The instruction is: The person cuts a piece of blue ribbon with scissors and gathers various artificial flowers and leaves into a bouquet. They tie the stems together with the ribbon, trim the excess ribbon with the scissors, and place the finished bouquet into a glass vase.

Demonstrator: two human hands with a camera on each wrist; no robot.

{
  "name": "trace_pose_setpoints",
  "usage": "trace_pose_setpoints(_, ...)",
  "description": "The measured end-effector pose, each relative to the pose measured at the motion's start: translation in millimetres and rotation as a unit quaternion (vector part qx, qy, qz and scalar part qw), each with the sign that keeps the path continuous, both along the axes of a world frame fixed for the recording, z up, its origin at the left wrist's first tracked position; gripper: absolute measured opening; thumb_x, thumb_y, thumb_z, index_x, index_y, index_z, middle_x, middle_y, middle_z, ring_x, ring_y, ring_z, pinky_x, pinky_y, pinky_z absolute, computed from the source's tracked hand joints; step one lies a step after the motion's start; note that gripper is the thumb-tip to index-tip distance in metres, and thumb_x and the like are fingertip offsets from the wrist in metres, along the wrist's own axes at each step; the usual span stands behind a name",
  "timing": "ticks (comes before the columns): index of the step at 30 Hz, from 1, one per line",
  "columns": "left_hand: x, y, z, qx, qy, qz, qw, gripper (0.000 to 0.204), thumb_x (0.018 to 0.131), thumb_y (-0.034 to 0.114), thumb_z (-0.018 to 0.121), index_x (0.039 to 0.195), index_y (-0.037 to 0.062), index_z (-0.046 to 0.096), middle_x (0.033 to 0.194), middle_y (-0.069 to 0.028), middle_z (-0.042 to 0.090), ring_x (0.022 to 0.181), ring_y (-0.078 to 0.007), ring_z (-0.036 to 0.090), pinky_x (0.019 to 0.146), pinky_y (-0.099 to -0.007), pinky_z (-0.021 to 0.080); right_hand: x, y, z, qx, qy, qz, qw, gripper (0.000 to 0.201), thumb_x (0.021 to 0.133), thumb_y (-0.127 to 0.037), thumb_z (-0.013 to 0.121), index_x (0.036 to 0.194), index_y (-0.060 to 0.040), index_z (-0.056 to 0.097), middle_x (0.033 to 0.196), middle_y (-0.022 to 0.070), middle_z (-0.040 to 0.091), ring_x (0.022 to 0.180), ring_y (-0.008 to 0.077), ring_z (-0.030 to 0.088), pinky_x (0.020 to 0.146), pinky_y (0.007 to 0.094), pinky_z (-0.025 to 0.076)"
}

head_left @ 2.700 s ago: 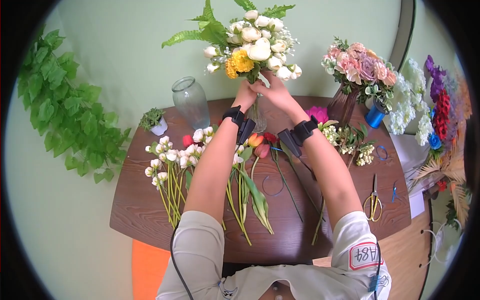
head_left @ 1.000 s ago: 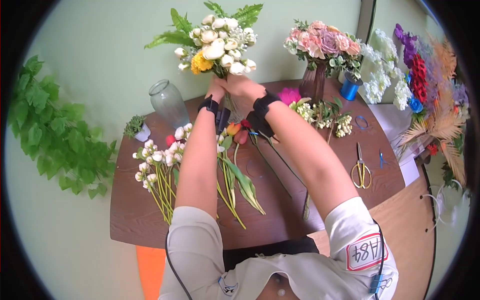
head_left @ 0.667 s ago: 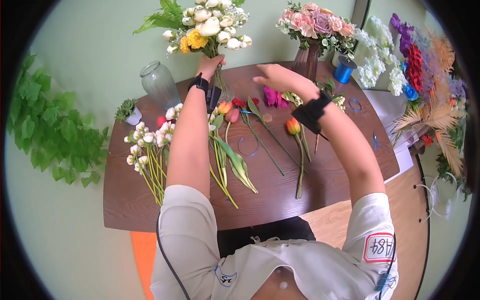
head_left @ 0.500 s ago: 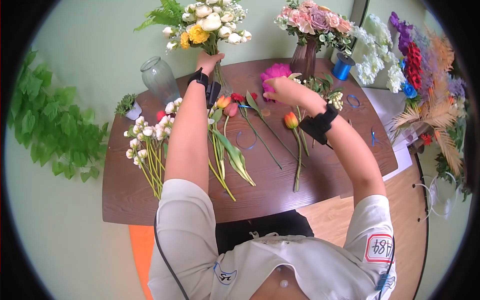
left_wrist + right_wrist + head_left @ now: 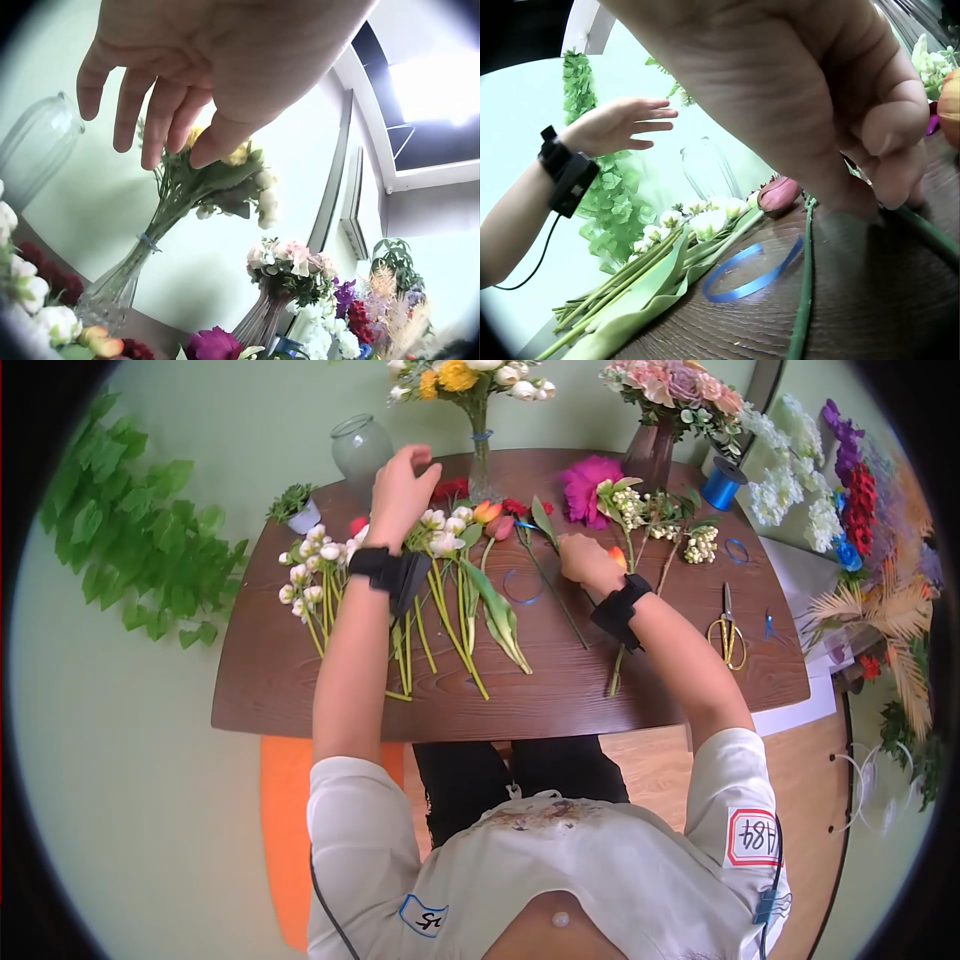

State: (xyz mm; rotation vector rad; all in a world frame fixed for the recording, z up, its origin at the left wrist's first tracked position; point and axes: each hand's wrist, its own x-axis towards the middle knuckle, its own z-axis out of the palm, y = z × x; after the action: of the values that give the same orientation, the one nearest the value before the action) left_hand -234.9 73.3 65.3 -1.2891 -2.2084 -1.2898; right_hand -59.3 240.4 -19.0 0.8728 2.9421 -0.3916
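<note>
A green stem (image 5: 924, 229) lies on the brown wooden table (image 5: 300, 685), between the curled thumb and fingers of the right hand (image 5: 592, 563), which pinches it near the middle of the tabletop. By the clock as read around that hand in the head view, an orange tulip (image 5: 617, 557) shows at three, partly hidden. A magenta peony (image 5: 590, 492) is at twelve and a sprig of white berries (image 5: 630, 508) at one. Eight o'clock has a loose blue ribbon curl (image 5: 523, 587); ten has a dusky red tulip (image 5: 501, 528), its head beside another orange tulip (image 5: 487, 511).

Farther along ten o'clock is the left hand (image 5: 402, 495), raised in the air, its fingers parted and relaxed, holding nothing. Around the left hand, white flower buds (image 5: 315, 565) on long stems lie at eight, a small potted succulent (image 5: 293, 505) stands at nine, and a glass vase (image 5: 360, 452) stands between ten and eleven. At about two o'clock from it, a clear glass vase (image 5: 486, 482) bears upright white and yellow flowers (image 5: 458, 375), their stems bound with blue ribbon (image 5: 148, 242).

Back at the right hand's clock, pink flowers (image 5: 690, 388) fill a dark ribbed vase (image 5: 650, 455) at one, a blue ribbon spool (image 5: 722, 485) stands at two, and gold-handled scissors (image 5: 727, 630) lie at four. Well apart, green ivy (image 5: 120, 530) hangs on the wall at nine.
</note>
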Motion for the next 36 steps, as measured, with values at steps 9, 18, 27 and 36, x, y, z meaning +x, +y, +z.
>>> trace_pose_setpoints(9, 58.3, -120.0, -54.0, -0.068, -0.038, 0.111, 0.991, 0.014, 0.072, 0.012, 0.056, 0.08, 0.0001, 0.057, 0.072, -0.0115, 0.058, 0.069, -0.0269, 0.055, 0.063, -0.0349, 0.043, -2.1, 10.9, 1.0, -0.096, 0.012, -0.058, 0.994, 0.015, 0.069, 0.004, 0.048, 0.08, 0.0105, 0.055, 0.08, 0.022, 0.059, 0.062, 0.0297, 0.061, 0.047, 0.0335, 0.051)
trace_pose_setpoints(18, 81.9, -155.2, -97.4, -0.201, -0.049, 0.125, 0.971, 0.021, 0.07, 0.013, 0.06, 0.084, -0.0014, 0.056, 0.08, -0.0147, 0.055, 0.078, -0.0302, 0.051, 0.068, -0.038, 0.042, -11.3, 4.8, 5.7, 0.089, 0.095, 0.085, 0.988, 0.019, 0.073, -0.011, 0.048, 0.078, 0.0034, 0.059, 0.083, 0.0226, 0.057, 0.08, 0.0354, 0.057, 0.067, 0.0411, 0.047)
trace_pose_setpoints(27, 89.0, -148.7, -99.1, -0.244, -0.073, 0.116, 0.96, 0.026, 0.066, 0.016, 0.066, 0.081, -0.0026, 0.054, 0.081, -0.0167, 0.052, 0.078, -0.0327, 0.051, 0.068, -0.0392, 0.042, -18.1, -47.9, 18.0, -0.014, -0.115, 0.12, 0.986, 0.021, 0.072, -0.011, 0.05, 0.072, 0.0088, 0.057, 0.061, 0.0183, 0.059, 0.05, 0.0243, 0.06, 0.053, 0.0321, 0.05)
trace_pose_setpoints(36, 82.8, -143.6, -94.6, -0.286, -0.059, 0.105, 0.951, 0.027, 0.064, 0.016, 0.067, 0.081, -0.0014, 0.055, 0.064, -0.0113, 0.054, 0.062, -0.0275, 0.054, 0.057, -0.0353, 0.042, -20.5, -32.2, 4.3, -0.064, -0.112, 0.084, 0.988, 0.016, 0.073, 0.003, 0.043, 0.073, 0.0109, 0.056, 0.061, 0.0199, 0.059, 0.049, 0.0239, 0.06, 0.045, 0.0305, 0.049)
